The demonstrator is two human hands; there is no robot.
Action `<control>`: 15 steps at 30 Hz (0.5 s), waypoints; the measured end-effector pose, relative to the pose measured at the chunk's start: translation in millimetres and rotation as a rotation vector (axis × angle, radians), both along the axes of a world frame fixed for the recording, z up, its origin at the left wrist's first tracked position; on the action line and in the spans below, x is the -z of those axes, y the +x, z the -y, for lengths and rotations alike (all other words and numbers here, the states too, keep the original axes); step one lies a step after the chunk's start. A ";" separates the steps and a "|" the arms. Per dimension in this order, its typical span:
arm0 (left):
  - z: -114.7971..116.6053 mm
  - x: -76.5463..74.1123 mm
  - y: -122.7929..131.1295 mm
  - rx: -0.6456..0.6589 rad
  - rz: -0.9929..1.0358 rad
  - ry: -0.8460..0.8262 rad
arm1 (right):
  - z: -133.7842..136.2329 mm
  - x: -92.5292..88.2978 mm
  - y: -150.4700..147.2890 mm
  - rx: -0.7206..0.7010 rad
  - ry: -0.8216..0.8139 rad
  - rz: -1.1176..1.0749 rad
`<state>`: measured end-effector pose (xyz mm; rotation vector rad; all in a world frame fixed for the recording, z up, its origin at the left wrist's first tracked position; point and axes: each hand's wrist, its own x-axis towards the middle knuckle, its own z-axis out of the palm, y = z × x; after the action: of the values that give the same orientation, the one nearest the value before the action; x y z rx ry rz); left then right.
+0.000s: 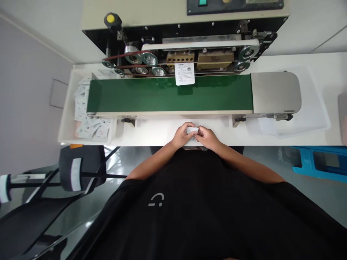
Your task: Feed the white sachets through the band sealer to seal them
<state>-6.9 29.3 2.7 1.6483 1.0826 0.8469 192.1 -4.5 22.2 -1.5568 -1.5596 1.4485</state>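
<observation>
Close to my body, at the table's front edge, my left hand (183,135) and my right hand (207,138) are both closed on a small white printed packet (192,130). Thumbs and fingers pinch it from either side, and part of it is hidden by them. Beyond my hands runs the green conveyor belt (130,95) of a band sealing machine (151,21). Another white printed packet (184,74) hangs from the sealing band, its top edge caught under the brass blocks (215,59), its lower part over the belt.
A white bin (63,126) with many packets (94,126) stands at the belt's left end. On the right are a metal end plate (276,92) and a clear plastic tray (311,115). A blue stool (320,162) is at lower right, a black chair (81,169) at lower left.
</observation>
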 end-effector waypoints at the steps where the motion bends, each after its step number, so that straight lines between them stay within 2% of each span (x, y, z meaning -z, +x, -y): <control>1: 0.0 0.1 -0.3 -0.019 0.002 -0.001 | -1.4 2.4 -0.9 0.001 -0.008 -0.025; 6: 0.1 -0.5 -0.5 -0.022 0.006 -0.012 | 1.7 8.4 1.4 0.020 -0.016 -0.062; 15: 1.0 -1.8 1.4 0.036 0.019 -0.050 | 10.5 6.7 10.6 0.059 -0.050 -0.137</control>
<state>-5.5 28.3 4.4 1.6108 1.0498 0.8045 202.6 -14.9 15.4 -1.4853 -1.3977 1.5380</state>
